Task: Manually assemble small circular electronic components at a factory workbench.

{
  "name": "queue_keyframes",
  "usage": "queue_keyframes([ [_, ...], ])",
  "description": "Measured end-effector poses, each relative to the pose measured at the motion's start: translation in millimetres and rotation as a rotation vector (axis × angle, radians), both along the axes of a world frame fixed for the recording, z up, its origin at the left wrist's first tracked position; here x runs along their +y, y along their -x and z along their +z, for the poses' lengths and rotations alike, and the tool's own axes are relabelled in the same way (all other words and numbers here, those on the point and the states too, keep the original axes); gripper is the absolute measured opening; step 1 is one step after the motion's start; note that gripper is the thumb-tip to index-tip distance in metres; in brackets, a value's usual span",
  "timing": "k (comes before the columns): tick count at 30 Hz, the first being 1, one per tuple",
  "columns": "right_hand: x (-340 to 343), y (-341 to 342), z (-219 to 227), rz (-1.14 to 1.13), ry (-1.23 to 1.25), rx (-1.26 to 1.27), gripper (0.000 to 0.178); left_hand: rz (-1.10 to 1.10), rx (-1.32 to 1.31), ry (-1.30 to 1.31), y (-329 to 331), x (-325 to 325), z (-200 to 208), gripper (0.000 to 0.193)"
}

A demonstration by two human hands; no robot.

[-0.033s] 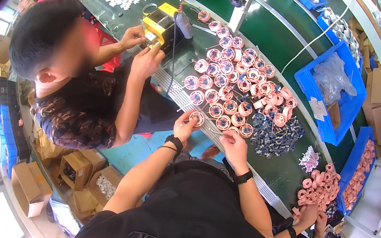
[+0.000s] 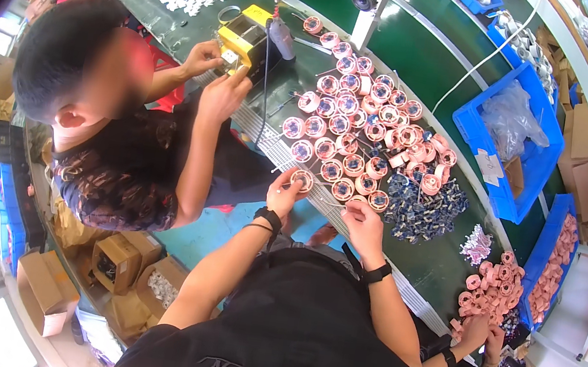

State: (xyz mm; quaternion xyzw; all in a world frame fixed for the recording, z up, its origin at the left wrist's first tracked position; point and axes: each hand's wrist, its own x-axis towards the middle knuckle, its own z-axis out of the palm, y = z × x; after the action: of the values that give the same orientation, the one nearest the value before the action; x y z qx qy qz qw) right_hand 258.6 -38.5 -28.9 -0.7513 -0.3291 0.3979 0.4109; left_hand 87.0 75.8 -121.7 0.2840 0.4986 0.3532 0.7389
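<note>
In front of my body, my left hand (image 2: 283,195) is closed round a pink ring-shaped housing (image 2: 302,179), with its round opening facing up. My right hand (image 2: 364,226) pinches the end of a thin pale wire-like piece (image 2: 333,204) that points toward the left hand. Whether this piece joins the housing I cannot tell. Just beyond both hands lie many similar pink housings (image 2: 348,144) with dark parts inside. A heap of small dark blue components (image 2: 420,209) sits to their right.
A seated person (image 2: 116,123) at left works at a yellow device (image 2: 243,34). At lower right, another person's hands (image 2: 478,334) reach into a pile of pink parts (image 2: 492,287). Blue bins (image 2: 512,138) stand beyond the green table (image 2: 438,273). Small pink-white pieces (image 2: 477,245) lie nearby.
</note>
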Motion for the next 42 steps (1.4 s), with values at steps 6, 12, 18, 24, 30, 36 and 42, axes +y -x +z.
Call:
queue_keyframes([
  [6, -6.7, -44.4, -2.9, -0.165, -0.048, -0.052, 0.023, 0.04, 0.148, -0.047, -15.2, 11.1, -12.3, 0.051],
  [12, 3.4, -128.0, -20.1, -0.43, -0.003, -0.713, 0.031, 0.11, 0.253, -0.131, -32.2, 2.1, -20.9, 0.053],
  [18, 8.9, -170.9, -37.3, -0.492, 0.195, -0.838, 0.052, 0.081, 0.804, -0.371, -33.1, -9.7, -9.8, 0.061],
  [24, 12.4, -167.5, -27.6, -0.448, 0.21, -0.902, 0.045, 0.017, 0.569, -0.26, -32.0, -7.2, 10.3, 0.039],
  [30, -7.9, -163.1, -8.2, -0.603, 0.042, -0.508, 0.037, -0.071, 0.619, -0.259, -18.3, -8.8, 11.2, 0.051],
  [36, -34.9, -162.5, -2.0, -0.67, -0.466, 0.606, 0.034, -0.05, 0.622, -0.239, -17.9, -10.8, 0.8, 0.052],
  [42, -31.3, -141.4, 28.1, -0.543, -0.575, 0.959, 0.04, -0.132, 0.587, -0.292, -21.0, -5.6, -13.1, 0.051],
])
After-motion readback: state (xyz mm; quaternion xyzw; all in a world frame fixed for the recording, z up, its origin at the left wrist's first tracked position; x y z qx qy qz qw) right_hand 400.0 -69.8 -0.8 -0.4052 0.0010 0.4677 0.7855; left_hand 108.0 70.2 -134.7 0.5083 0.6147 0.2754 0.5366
